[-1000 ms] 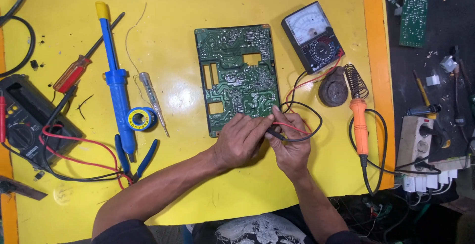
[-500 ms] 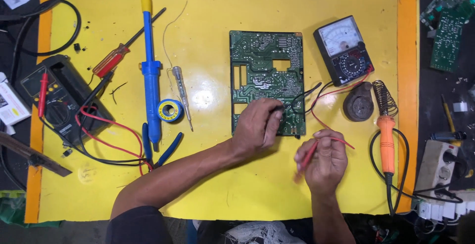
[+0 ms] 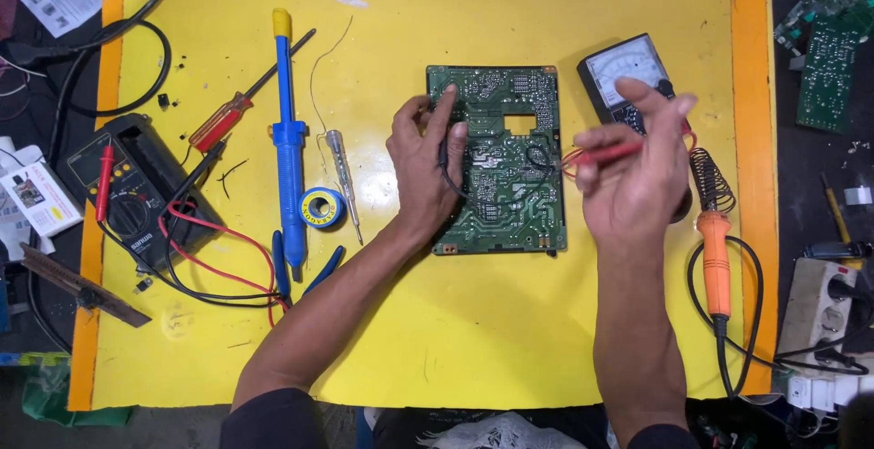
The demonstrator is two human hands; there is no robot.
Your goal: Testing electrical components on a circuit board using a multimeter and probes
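Observation:
A green circuit board lies solder side up in the middle of the yellow mat. My left hand rests on the board's left edge and grips a black test probe, its lead looping over the board. My right hand hovers to the right of the board and holds a red test probe that points left toward it. Behind my right hand sits an analog meter with a white dial, partly covered by my fingers.
An orange-handled soldering iron lies at the right with its coil stand. On the left are a blue desoldering pump, solder roll, red screwdriver, tester screwdriver and a black digital meter. Spare boards and a power strip sit off-mat, right.
Both hands have moved up along the board. My left hand went from the board's lower edge to its upper left. My right hand rose with the red probe to the meter.

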